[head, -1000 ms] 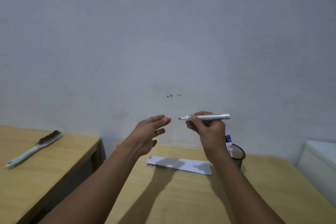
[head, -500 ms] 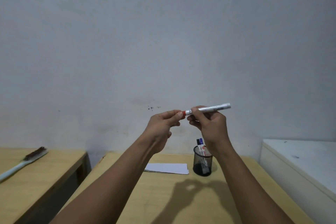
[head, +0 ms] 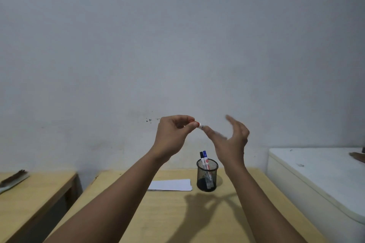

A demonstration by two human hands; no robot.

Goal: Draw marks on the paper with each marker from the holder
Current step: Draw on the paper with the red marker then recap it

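My left hand (head: pixel 173 134) is raised in front of the wall and pinches the red-capped end of the red marker (head: pixel 201 125). Only a short white piece of its barrel shows. My right hand (head: pixel 233 144) is just right of it, blurred by motion, its fingers spread apart and its thumb near the barrel. Below on the wooden table (head: pixel 177 215) stands the black mesh holder (head: pixel 213 175) with a black marker (head: pixel 201 155) and a blue marker (head: pixel 204 153) upright in it. The white paper (head: pixel 171 184) lies flat just left of the holder.
A second wooden table (head: pixel 39 193) stands at the left, separated by a gap, with a brush (head: pixel 13 178) on it. A white cabinet top (head: pixel 316 173) adjoins the right side. The grey wall is close behind.
The cap went onto the marker's tip. My right hand has let go of the barrel and opened, while my left hand now holds the capped end. The view tilted down.
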